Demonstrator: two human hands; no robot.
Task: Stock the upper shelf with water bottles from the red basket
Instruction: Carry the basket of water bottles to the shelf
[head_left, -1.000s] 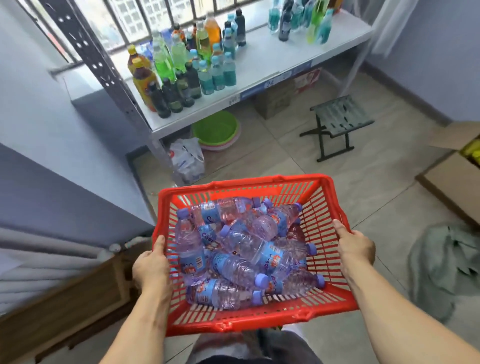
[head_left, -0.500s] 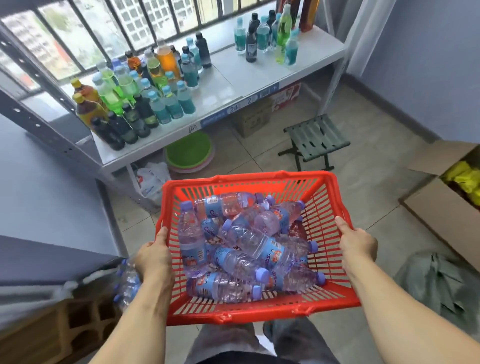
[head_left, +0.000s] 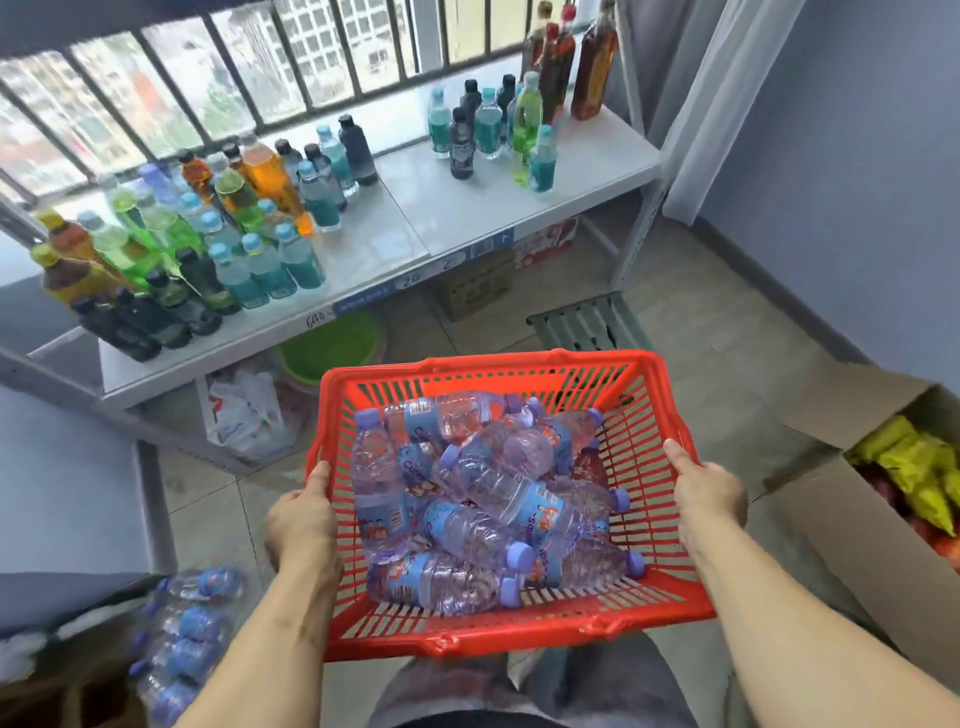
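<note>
Head view only.

Carrying basket (head_left: 644, 447) at waist height, out in front, above floor (head_left: 691, 332). Left hand (head_left: 301, 525) clenching left rim, thumb lying along top edge; right hand (head_left: 709, 499) clenching right rim the same way. Both hands grasping basket, neither touching a bottle.

Bottles (head_left: 488, 499) lying loose in a heap inside basket, all on their sides, none upright. Long axes pointing every way: one running along left wall with cap toward the far end, one lying across the far end, several slanting with caps toward the near-right corner. Purple caps, blue labels, clear ribbed bodies.

Shelf (head_left: 467, 208) standing ahead under window bars (head_left: 291, 78), partly filled: coloured drinks (head_left: 218, 244) crowding the left, smaller group (head_left: 498, 130) standing at the right, bare white gap between them. No stocking started yet, judging from the full basket.

Handling, as a judgement: basket likely weighing a fair bit if bottles are full, mesh walls flexing, so keeping two hands on it or resting it somewhere first. Bottles looking thin-walled, denting under squeeze, rolling freely. Best taking each round mid-body at the label, then turning cap-up before standing it.

Also showing: wrapped pack (head_left: 182, 639) of similar bottles lower left, box (head_left: 883, 519) at right, stool (head_left: 587, 325) beyond basket.
</note>
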